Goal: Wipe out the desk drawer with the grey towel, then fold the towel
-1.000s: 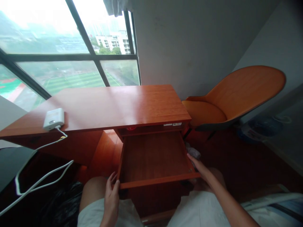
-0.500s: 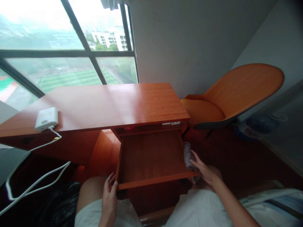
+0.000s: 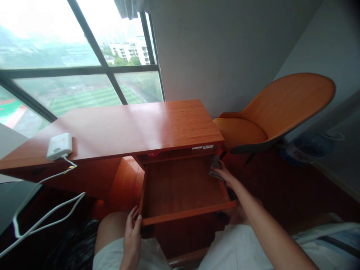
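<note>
Into the far right corner we went: our right hand (image 3: 226, 176) grasped the grey cloth (image 3: 215, 167), bunched under the fingers, at the far end of the drawer's right wall. The drawer (image 3: 180, 187) stood pulled out from the desk (image 3: 135, 127) towards our lap. Over on the near left corner, our left hand (image 3: 133, 228) had its thumb by the front edge and its fingers alongside the wall; whether it gripped or merely rested, we could not tell.

By our reading this was a wipe of that wall, and a tight spot for it! It called for light, even pressure, the cloth draped over the rim so one stroke caught both faces, and fingertips pressed well into the angle. A firm left hand was our best insurance, since a pulled-out drawer could slide under a push. Knuckles needed watching too, with the desk's edge so near. Loose folds wanted tucking in, lest they snagged at the back, and slow strokes suited us best.
</note>
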Available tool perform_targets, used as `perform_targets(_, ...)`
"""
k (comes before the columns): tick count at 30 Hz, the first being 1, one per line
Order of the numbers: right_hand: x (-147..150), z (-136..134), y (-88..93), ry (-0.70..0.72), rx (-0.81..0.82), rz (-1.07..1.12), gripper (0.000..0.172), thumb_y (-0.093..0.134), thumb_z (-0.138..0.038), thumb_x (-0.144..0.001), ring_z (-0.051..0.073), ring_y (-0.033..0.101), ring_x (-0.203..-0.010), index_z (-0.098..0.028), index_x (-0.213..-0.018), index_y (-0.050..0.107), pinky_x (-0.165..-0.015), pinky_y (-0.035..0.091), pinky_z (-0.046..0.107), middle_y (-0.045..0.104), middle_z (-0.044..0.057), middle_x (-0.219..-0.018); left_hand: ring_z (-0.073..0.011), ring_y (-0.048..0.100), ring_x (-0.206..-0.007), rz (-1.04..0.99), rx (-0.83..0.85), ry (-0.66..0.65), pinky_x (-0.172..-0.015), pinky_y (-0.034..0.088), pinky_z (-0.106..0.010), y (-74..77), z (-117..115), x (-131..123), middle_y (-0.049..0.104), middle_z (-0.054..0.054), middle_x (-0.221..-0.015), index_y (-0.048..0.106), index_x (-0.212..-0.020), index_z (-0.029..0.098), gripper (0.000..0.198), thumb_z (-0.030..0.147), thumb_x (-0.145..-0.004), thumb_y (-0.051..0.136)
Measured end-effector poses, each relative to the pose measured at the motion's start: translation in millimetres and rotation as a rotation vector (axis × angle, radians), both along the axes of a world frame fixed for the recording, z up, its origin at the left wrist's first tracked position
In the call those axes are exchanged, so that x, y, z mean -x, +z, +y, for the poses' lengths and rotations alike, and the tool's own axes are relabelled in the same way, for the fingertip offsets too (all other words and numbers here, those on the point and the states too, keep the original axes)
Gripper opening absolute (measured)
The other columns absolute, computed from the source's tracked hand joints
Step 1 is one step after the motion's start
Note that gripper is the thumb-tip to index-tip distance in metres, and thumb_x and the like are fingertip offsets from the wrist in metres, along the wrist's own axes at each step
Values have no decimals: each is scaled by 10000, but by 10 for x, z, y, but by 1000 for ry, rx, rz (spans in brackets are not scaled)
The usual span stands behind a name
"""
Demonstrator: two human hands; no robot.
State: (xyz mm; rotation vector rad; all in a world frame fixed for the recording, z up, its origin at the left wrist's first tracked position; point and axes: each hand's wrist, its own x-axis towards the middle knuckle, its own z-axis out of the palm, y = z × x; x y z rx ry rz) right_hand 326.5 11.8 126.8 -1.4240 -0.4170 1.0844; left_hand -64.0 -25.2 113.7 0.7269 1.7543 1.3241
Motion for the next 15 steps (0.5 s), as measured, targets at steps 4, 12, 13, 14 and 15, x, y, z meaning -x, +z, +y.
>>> perform_targets(4, -48, 391, 214, 143, 62, 27, 527, 715, -322, -594, 229, 606, -1097, -235, -1098, 585, -958, 464, 404, 683, 94, -1106, -306, 433, -1294, -22, -6, -19, -1103, 304, -434, 25, 1, 21, 522, -93, -1339, 487, -1295, 233, 646, 561, -752, 607)
perform_targets(12, -260, 125, 8, 314, 224, 136, 489, 744, -371, -634, 232, 695, -841, -267, -1094, 617, -748, 568, 372, 740, 56, -931, -297, 484, -1248, -13, 20, -17, -1052, 379, -392, 18, 31, 51, 577, -84, -1288, 551, -1246, 214, 612, 536, -730, 623)
perform_targets(13, -269, 66, -22, 269, 220, 151, 450, 735, -366, -639, 235, 697, -809, -251, -1061, 633, -704, 573, 360, 743, 65, -900, -298, 488, -1243, -11, 20, -18, -1046, 384, -391, 19, 35, 55, 582, -85, -1279, 560, -1234, 210, 605, 529, -725, 628)
perform_targets(14, -271, 21, -41, 217, 217, 157, 396, 724, -364, -642, 240, 697, -775, -227, -1007, 654, -658, 574, 348, 743, 78, -861, -299, 489, -1240, -12, 21, -21, -1040, 389, -389, 20, 38, 59, 584, -87, -1274, 564, -1227, 206, 602, 523, -720, 631)
perform_targets(15, -270, -9, -49, 158, 221, 152, 332, 712, -367, -643, 245, 695, -739, -203, -929, 673, -610, 569, 336, 740, 93, -811, -299, 491, -1237, -17, 21, -24, -1031, 397, -385, 19, 40, 64, 585, -89, -1271, 565, -1224, 203, 602, 519, -717, 633)
